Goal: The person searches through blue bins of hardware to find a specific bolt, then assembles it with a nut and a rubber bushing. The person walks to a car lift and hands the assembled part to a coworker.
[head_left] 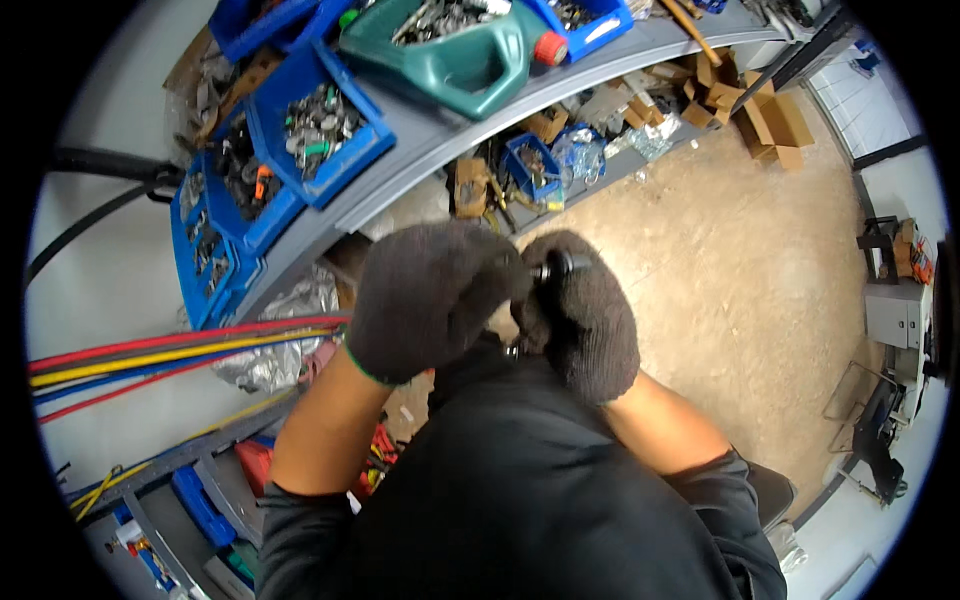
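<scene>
In the head view, both hands wear dark knit gloves and meet over the black clothing (pixel 540 470), below the bench (pixel 415 140). The small part (pixel 568 264), with a black round end and a shiny shank, sits between them, its black end lying across the right hand (pixel 590 315). That hand is curled and seems to grip the part. The left hand (pixel 430 290) is bent, its fingertips at the shank's left end — whether they pinch it or only touch it, I cannot tell.

The likeliest trouble is a slip: thick knit on smooth metal gives little feel, and so small a part could roll off the fingers. If it dropped, it might land on the clothing, on the floor (pixel 720 300) or in the clutter of red-handled tools (pixel 380 450) beneath the left forearm, where it would be hard to spot. The hoses (pixel 190 354) run close to the left wrist, so a wide swing of that arm might catch them.

Much of the part is covered by the gloves, so its full length and kind stay unclear. A second glint (pixel 513 351) below the hands could be its other end or a separate piece. The blue bin (pixel 350 168) and green jug (pixel 470 70) hold small pieces too jumbled to sort; the jug is cut off by the upper edge.
</scene>
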### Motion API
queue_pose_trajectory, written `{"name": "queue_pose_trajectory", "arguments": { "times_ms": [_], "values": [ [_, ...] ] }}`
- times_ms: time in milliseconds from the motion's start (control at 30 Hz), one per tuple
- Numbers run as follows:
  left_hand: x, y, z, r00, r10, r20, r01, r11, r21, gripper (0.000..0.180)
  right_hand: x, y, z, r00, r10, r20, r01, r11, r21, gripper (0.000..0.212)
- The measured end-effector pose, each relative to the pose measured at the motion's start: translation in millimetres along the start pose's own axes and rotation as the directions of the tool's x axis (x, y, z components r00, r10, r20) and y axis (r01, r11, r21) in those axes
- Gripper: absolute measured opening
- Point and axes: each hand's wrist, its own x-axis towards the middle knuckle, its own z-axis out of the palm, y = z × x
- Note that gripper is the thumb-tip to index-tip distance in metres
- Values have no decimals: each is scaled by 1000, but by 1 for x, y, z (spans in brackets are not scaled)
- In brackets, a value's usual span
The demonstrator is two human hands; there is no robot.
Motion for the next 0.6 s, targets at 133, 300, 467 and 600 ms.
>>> {"name": "queue_pose_trajectory", "arguments": {
  "times_ms": [133, 300, 467, 600],
  "values": [
    [-8, -12, 12, 998, 57, -25, -58, 998, -36, 30, 4, -3, -2, 998, -58, 2, 58, 997, -49, 54],
    [8, -11, 17, 982, 152, -110, -144, 986, 80, 27, 6, -4, -3, 998, -70, 5, 70, 994, -82, 55],
    [10, 3, 17, 950, -311, -6, 281, 869, -408, 22, 6, -5, -5, 997, -81, 9, 82, 992, -98, 56],
    [7, -8, 14, 999, -52, 14, 54, 974, -222, 19, 6, -9, -9, 995, -95, -6, 94, 989, -114, 57]
  ]
}}
